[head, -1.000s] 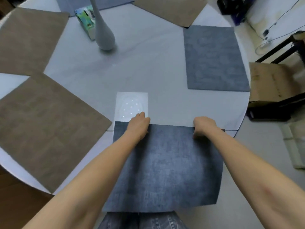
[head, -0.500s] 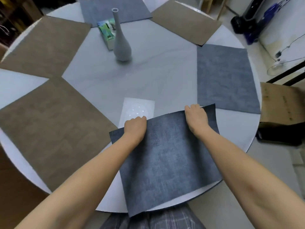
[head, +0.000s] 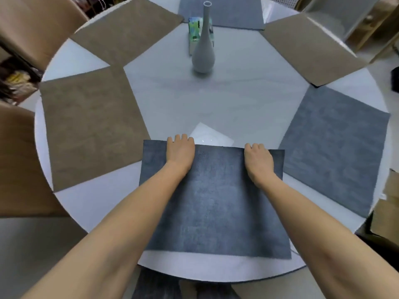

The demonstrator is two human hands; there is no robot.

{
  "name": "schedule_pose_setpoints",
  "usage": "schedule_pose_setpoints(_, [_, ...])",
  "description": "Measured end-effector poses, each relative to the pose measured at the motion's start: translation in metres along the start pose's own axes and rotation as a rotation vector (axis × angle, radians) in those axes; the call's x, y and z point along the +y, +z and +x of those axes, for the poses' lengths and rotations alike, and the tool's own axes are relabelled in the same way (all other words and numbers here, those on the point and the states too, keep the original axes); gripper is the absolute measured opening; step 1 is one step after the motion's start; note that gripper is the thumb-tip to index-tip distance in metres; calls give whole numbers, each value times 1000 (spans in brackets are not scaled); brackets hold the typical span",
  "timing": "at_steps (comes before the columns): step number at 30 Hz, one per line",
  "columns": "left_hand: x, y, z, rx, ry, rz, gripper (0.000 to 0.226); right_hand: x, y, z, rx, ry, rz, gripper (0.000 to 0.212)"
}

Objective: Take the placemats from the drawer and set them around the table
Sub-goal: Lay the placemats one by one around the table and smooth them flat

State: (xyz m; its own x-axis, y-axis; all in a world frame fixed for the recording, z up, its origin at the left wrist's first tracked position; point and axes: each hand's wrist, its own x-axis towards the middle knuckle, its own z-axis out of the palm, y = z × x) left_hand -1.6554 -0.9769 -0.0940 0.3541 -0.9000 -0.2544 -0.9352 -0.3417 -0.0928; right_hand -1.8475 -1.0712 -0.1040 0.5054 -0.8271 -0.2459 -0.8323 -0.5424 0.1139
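Both hands, left [head: 181, 152] and right [head: 259, 160], curl over the dark placemat's [head: 216, 203] far edge, gripping it.

Both hands [head: 181, 150] [head: 258, 159] forward, palms down (fingers curled), forearms bare, extended.

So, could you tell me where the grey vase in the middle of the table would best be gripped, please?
Probably at the slim neck of the vase, coming from the near side: it stands upright, its belly is wide, and a colourful packet sits close behind it.
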Motion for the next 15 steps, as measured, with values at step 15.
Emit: schedule_pose_setpoints(15, [55,71,-160,-342,-64,-338,92,-41,60,-150,-144,-177,275,65])
